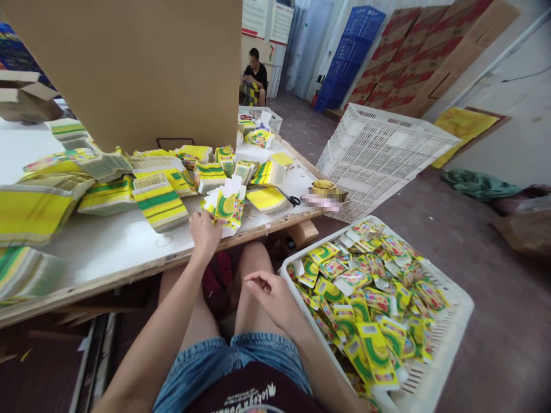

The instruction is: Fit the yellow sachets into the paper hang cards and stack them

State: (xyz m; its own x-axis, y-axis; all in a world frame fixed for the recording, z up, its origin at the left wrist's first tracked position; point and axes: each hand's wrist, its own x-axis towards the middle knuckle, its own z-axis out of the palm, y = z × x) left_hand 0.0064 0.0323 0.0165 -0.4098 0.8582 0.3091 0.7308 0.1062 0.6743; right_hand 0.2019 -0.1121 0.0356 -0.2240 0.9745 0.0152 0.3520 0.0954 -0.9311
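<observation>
My left hand (205, 230) reaches up to the table edge (129, 272) and its fingers close on the lower corner of a small stack of flat yellow-green cartons (228, 207) lying there. My right hand (269, 292) hovers above my knee, fingers loosely curled, holding nothing that I can see. To its right a white plastic crate (456, 321) on the floor is filled with several folded yellow-green cartons (370, 298).
Piles of flat yellow-green cartons (159, 201) cover the white table, behind them a tall cardboard sheet (129, 69). Scissors (291, 199) lie near the table's right end. An empty white crate (379, 155) leans beyond. Another person (255, 77) sits at the back.
</observation>
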